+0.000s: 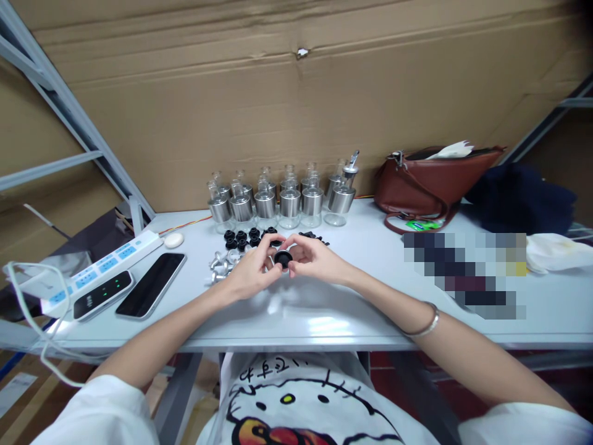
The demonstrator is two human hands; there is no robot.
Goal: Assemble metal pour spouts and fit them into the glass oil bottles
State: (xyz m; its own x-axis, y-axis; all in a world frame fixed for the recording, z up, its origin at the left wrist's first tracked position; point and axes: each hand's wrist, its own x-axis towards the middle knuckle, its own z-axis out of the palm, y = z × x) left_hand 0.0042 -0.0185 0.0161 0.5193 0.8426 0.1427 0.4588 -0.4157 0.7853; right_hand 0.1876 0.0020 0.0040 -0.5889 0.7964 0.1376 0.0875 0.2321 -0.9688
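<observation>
Just above the tabletop, my left hand [250, 271] and my right hand [317, 259] meet around a small round black stopper [283, 258]. Fingertips of both hands close on its rim, and its dark round face is turned toward me. Behind my left hand lie several black ribbed stoppers [241, 237] and several silvery metal pour spouts [221, 264]. Small black pieces [309, 235] lie beyond my right fingers, partly hidden. Two rows of glass bottles with steel sleeves [265, 203] stand at the back; a front-right bottle [341, 199] carries a pourer [351, 173].
On the left of the table [356, 309] are a power strip [104, 266], a phone [152, 285], a black device with green lights [102, 295] and a white disc [173, 240]. A brown bag [430, 182], dark cloth [523, 198] and a blurred-out item occupy the right.
</observation>
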